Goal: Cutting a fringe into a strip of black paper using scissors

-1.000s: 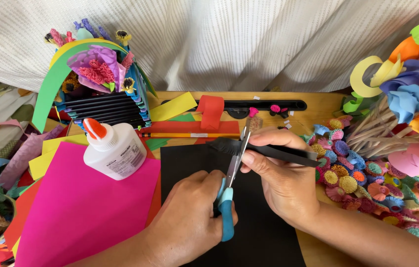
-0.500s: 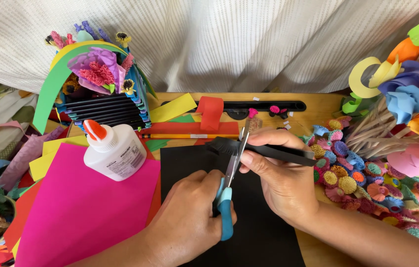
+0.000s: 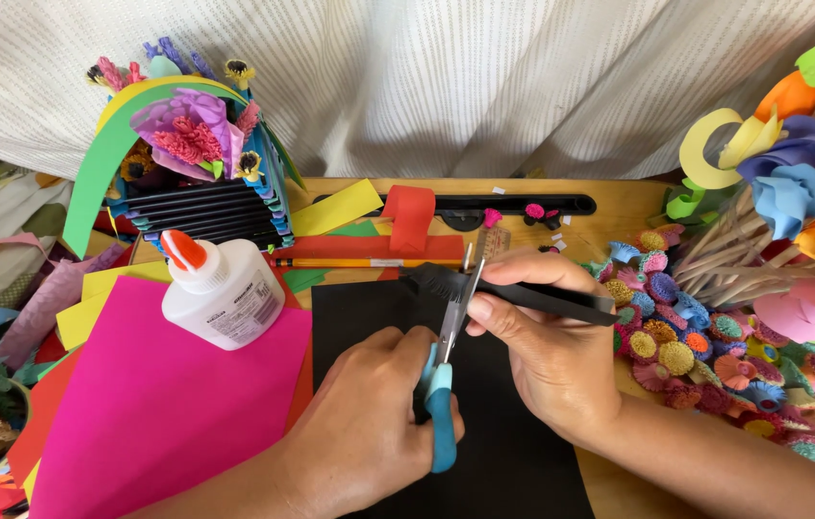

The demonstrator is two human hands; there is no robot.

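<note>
My left hand (image 3: 359, 432) grips blue-handled scissors (image 3: 444, 384), blades pointing away from me and set into a narrow black paper strip (image 3: 542, 300). My right hand (image 3: 542, 346) pinches that strip from the right and holds it level. The strip's left end (image 3: 431, 281) is cut into a fine fringe. Both hands hover over a black paper sheet (image 3: 369, 312) lying on the wooden table (image 3: 619, 207).
A white glue bottle (image 3: 220, 293) with an orange cap lies on a pink sheet (image 3: 157, 413). A paper flower basket (image 3: 186, 163) stands back left. Small rolled paper flowers (image 3: 686, 336) and big paper blooms on sticks (image 3: 792, 183) fill the right side. A pencil (image 3: 369, 261) and red paper (image 3: 410, 216) lie behind.
The scissors and both hands have stayed almost in place; the blades have closed a little on the strip's fringed end.
</note>
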